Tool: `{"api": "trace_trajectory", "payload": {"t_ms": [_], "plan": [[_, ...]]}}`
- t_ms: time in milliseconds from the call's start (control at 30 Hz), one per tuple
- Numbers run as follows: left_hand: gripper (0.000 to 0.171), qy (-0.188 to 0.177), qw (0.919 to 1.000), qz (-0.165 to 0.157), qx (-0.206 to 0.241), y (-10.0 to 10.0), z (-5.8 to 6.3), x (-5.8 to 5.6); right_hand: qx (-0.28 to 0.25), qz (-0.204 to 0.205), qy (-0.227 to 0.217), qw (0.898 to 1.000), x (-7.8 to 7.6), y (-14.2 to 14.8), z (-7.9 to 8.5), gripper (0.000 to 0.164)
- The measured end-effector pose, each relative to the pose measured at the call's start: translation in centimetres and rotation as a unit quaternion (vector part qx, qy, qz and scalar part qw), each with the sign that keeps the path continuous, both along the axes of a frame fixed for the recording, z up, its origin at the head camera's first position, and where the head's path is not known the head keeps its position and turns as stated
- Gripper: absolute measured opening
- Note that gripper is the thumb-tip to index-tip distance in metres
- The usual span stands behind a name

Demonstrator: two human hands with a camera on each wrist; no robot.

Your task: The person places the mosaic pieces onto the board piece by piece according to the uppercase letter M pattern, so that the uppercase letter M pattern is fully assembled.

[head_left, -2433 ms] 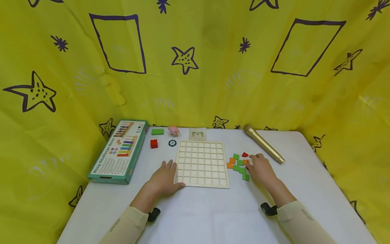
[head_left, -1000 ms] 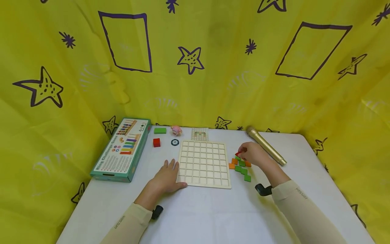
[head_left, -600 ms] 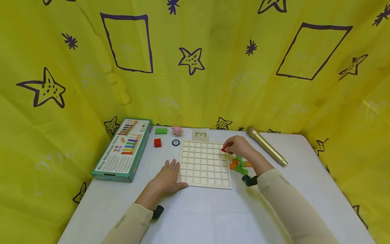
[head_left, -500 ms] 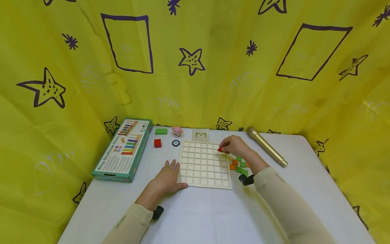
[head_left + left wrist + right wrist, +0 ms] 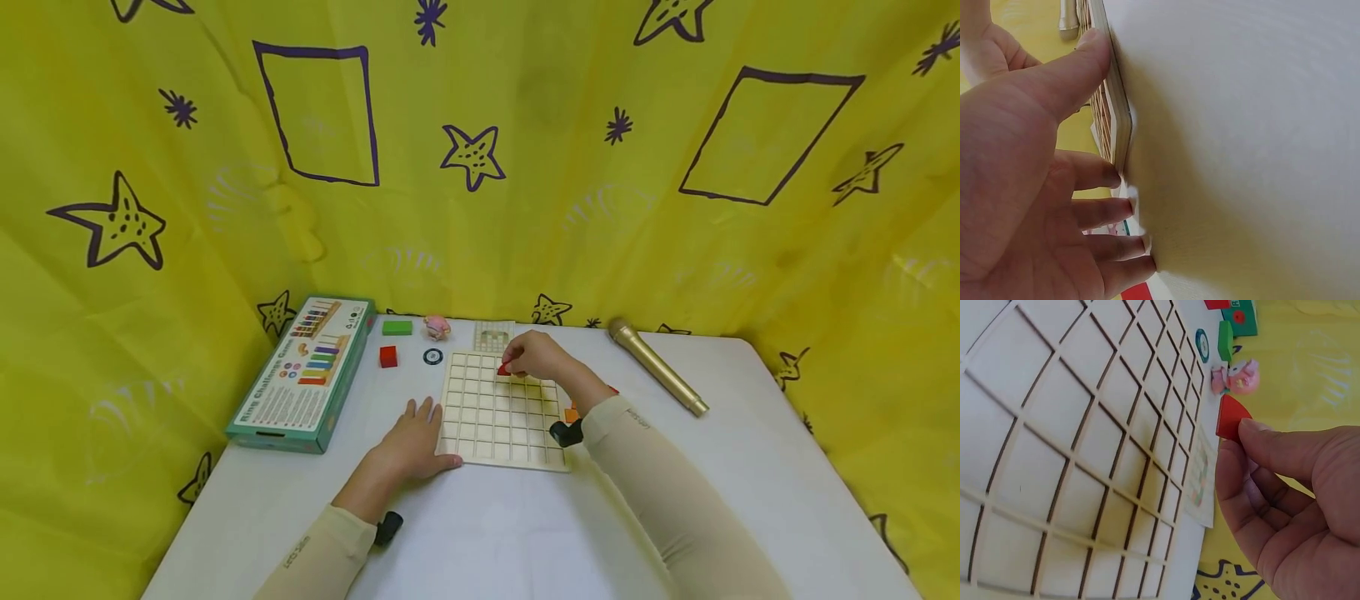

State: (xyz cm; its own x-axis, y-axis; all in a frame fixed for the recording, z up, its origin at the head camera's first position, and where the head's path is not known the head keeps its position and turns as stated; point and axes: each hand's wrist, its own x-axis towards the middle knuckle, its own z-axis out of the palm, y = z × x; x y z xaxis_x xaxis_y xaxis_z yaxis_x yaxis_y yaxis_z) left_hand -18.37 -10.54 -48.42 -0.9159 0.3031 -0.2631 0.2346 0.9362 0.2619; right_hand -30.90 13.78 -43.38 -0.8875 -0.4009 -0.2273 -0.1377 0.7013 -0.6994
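Note:
My right hand [image 5: 534, 355] pinches a red quarter-circle tile [image 5: 1231, 417] between thumb and index finger, over the far rows of a pale wooden grid board [image 5: 480, 425]. The tile's curved side shows plainly in the right wrist view. My left hand [image 5: 408, 442] lies with straight, spread fingers at the board's near left corner; in the left wrist view its thumb [image 5: 1088, 53] rests along the board's edge. A patterned card [image 5: 487, 333] lies just behind the board, partly covered by my right hand in the head view. An orange tile [image 5: 572, 414] shows beside the right sleeve, which hides most of the other loose tiles.
Left of the board are a red cube [image 5: 387, 357], a green block [image 5: 397, 327], a pink figurine [image 5: 436, 327] and a round dark chip [image 5: 432, 357]. A ring game box [image 5: 303, 375] lies farther left. A gold microphone [image 5: 660, 367] lies at the right back.
My right hand has picked up the red tile from the loose pieces and carried it left across the board's far side. My left hand stays at the board's corner.

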Motion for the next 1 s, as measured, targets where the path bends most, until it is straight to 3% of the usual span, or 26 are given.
{"api": "trace_trajectory", "payload": {"t_ms": [267, 633, 1000], "plan": [[0.100, -0.002, 1.0000, -0.005, -0.007, -0.3, -0.1, -0.2, -0.028, 0.007, -0.012, 1.000, -0.5, -2.3, -1.6, 0.004], [0.099, 0.001, 0.9999, -0.013, -0.006, -0.2, -0.1, 0.0, -0.015, 0.003, 0.018, 1.000, -0.3, -4.5, -3.6, 0.004], [0.099, 0.011, 0.9998, -0.015, -0.010, -0.2, -0.1, -0.2, -0.009, 0.003, 0.013, 1.000, -0.1, -5.2, -4.1, 0.004]]}}
